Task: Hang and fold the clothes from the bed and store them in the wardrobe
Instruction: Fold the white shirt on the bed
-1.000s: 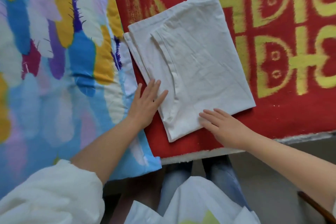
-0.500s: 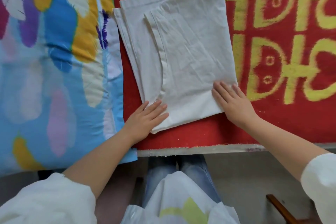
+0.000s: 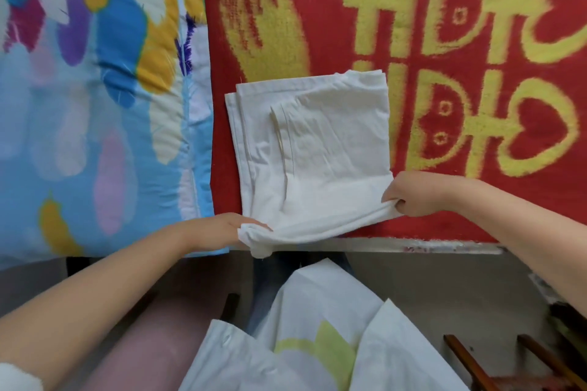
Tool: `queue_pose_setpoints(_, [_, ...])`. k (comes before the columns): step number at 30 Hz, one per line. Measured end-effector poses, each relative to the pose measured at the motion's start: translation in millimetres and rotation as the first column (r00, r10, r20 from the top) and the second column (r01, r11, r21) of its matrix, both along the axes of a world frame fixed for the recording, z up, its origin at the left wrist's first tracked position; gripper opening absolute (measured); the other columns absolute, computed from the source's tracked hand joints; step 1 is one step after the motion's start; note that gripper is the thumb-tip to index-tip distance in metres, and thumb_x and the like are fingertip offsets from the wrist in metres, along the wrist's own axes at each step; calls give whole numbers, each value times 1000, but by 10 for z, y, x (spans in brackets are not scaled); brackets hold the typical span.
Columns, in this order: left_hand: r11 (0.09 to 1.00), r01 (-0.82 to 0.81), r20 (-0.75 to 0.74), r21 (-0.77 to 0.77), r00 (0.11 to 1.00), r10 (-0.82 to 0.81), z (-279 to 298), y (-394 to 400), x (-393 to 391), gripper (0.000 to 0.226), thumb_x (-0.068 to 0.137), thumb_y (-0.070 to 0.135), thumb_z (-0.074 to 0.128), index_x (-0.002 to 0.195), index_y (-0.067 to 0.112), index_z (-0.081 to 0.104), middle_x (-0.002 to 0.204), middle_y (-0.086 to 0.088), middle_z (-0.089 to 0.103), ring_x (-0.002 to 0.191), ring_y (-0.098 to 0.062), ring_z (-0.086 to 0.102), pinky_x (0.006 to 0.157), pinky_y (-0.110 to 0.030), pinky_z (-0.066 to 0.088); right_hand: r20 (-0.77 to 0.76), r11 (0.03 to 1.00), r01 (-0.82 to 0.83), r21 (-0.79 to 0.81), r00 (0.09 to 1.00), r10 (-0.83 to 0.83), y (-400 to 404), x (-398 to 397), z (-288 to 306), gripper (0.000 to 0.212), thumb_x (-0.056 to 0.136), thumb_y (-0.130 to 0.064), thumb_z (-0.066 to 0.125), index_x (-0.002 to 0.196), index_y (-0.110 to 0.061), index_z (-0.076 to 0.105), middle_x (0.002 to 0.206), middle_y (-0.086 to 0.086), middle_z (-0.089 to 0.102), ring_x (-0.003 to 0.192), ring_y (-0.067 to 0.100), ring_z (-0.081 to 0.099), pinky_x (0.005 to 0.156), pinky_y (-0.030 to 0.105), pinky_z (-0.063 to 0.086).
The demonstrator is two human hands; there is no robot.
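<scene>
White folded garment (image 3: 317, 149) lies flat on the red blanket (image 3: 444, 216) at the bed's near edge (image 3: 397, 246). Left hand (image 3: 222, 227) grasps the near-left corner, bunched and hanging just past the bed edge. Right hand (image 3: 413, 195) pinches the near-right corner; hem between them lifted and taut. Feather-print quilt (image 3: 95, 105) lies just beside the garment's left edge. Bare red blanket beyond and right of the garment.

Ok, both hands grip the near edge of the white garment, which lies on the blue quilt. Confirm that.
Not quite. The head view shows the left hand and right hand gripping the garment by its near edge, but it lies on the red blanket, beside the quilt.
</scene>
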State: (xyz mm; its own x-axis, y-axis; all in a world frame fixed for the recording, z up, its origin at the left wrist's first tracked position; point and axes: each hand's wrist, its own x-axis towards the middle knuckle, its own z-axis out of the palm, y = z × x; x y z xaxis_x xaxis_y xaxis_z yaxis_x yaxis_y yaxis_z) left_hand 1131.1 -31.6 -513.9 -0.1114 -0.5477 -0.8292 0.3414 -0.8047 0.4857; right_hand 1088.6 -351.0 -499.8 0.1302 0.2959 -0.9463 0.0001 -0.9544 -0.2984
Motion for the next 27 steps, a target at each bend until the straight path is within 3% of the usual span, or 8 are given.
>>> queue_pose_setpoints(2, [983, -180, 63, 38, 982, 177, 38, -10, 254, 30, 62, 13, 54, 89, 21, 64, 71, 20, 65, 63, 11, 56, 66, -9, 42, 54, 992, 122, 20, 991, -123, -104, 303, 121, 30, 79, 5, 40, 57, -13, 32, 56, 1, 33, 50, 12, 27, 47, 21, 20])
queue_pose_setpoints(5, [855, -517, 203, 53, 844, 497, 13, -159, 618, 21, 63, 7, 55, 75, 20, 67, 61, 11, 65, 59, 0, 56, 56, -12, 46, 273, 954, 297, 40, 915, -296, -262, 728, 154, 27, 77, 7, 45, 59, -10, 37, 56, 1, 35, 51, 14, 31, 43, 20, 24])
queue_pose_setpoints(8, [540, -836, 190, 99, 548, 815, -208, -360, 924, 43, 80, -15, 23, 85, 10, 57, 57, 8, 66, 70, -13, 56, 51, -15, 50, 534, 869, 482, 113, 708, -462, -327, 1014, -43, 15, 83, 3, 47, 85, -6, 58, 78, 8, 56, 77, 24, 49, 59, 26, 32])
queue_pose_setpoints(13, [82, -992, 405, 91, 112, 907, -539, -534, 972, 33, 96, 13, 32, 125, 14, 48, 99, 0, 59, 90, -14, 56, 77, -24, 46, 716, 548, 811, 207, 256, -649, -325, 952, -463, 36, 90, -5, 39, 123, -2, 52, 122, 17, 57, 110, 30, 52, 85, 31, 38])
queue_pose_setpoints(17, [450, -893, 618, 7, 357, 700, -575, -632, 514, 40, 89, 32, 57, 121, 9, 51, 110, -2, 58, 99, -14, 52, 83, -25, 42, 665, 361, 907, 218, 132, -735, -177, 528, -588, 41, 92, -17, 47, 130, -3, 45, 123, 14, 55, 110, 27, 51, 82, 28, 36])
queue_pose_setpoints(19, [530, -848, 731, 9, 367, 575, -596, -702, 403, 48, 85, 27, 64, 124, 6, 48, 113, -1, 52, 101, -14, 49, 85, -23, 38, 628, 298, 932, 205, 109, -771, -118, 327, -630, 44, 91, -24, 54, 129, -3, 46, 119, 14, 57, 109, 27, 51, 87, 32, 38])
queue_pose_setpoints(22, [482, -876, 843, 32, 283, 458, -622, -764, 460, 37, 86, 19, 62, 117, 2, 51, 109, -6, 55, 97, -18, 51, 77, -20, 35, 602, 220, 940, 260, 20, -798, -96, 223, -653, 41, 89, -26, 58, 122, -3, 52, 112, 11, 58, 106, 24, 52, 88, 31, 38])
queue_pose_setpoints(27, [438, -888, 767, -137, 185, 614, -559, -796, 529, 4, 91, 9, 52, 95, 12, 52, 79, 10, 52, 70, -5, 48, 57, -11, 38, 500, 130, 931, 342, -62, -864, -101, 430, -626, 31, 87, -26, 60, 114, -10, 56, 97, -1, 55, 86, 15, 51, 76, 32, 43])
